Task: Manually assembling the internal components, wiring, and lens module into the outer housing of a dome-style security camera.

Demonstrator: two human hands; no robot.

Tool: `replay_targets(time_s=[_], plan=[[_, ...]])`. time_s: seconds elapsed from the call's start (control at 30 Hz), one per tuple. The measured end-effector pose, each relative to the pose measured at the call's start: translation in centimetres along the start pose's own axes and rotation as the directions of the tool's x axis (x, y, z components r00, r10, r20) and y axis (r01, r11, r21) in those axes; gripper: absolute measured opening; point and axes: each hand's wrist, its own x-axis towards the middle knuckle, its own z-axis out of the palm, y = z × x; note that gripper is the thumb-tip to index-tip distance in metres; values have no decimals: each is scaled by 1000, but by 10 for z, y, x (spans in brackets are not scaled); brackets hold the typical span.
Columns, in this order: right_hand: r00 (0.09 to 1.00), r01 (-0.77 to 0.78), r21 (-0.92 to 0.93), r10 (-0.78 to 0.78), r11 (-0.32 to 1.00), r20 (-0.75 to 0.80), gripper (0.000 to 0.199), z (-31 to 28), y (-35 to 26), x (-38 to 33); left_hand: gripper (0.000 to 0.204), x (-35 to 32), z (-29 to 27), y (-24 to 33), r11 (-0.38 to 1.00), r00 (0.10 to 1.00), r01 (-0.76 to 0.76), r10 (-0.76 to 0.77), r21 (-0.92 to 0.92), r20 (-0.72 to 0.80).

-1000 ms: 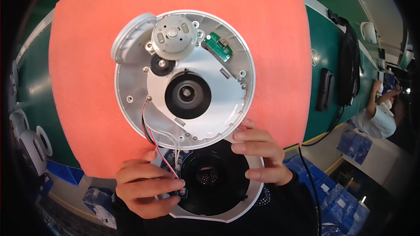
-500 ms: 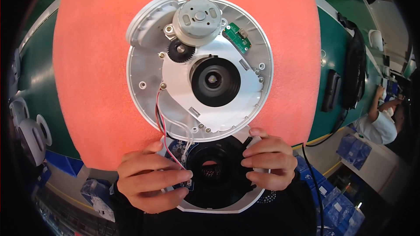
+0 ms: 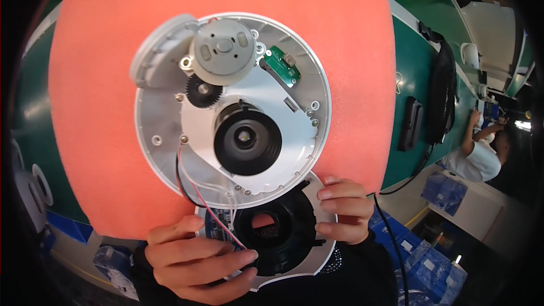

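Note:
A round white housing lies on the orange mat, carrying a silver motor, a black gear, a black lens barrel and a small green circuit board. Below its near rim I hold a white cover with a black ring-shaped insert. My left hand grips its left side, fingers closed over the blue circuit board. Red, black and white wires run from the housing to that board. Curled around the cover's right edge is my right hand.
The orange foam mat covers much of the green table. A black case and a black bag lie to the right, with a black cable. White parts stand far left. Another person works at far right.
The whole view has shifted, so the mat and housing appear further left and lower. Both hands still hold the cover, which is tilted a little differently.

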Motion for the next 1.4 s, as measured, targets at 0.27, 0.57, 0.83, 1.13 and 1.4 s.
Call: replay_targets(time_s=[0.27, 0.57, 0.83, 1.13, 1.4], plan=[[999, 25, 35, -24, 999, -32, 21, 1, 6, -7, 21, -2, 0, -7, 998, 998, -14, 17, -55, 59], [999, 44, -28, -45, 999, -26, 19, 1, -3, -4, 20, 4, -10, 0, 995, 997, 37, -29, -98, 76], [997, 73, -40, -72, 997, 19, 16, -2, -2, -8, 18, 8, -5, 7, 992, 992, 103, -97, -69, 81], [996, -7, 170, 22, 985, -86, 19, 7, -6, -8, 15, 3, -3, 8, 990, 997, 80, -78, -113, 24], [998, 42, 175, -33, 984, -49, 17, 8, -6, -7, 16, 1, -6, 10, 977, 989, 145, -144, -159, 16]])
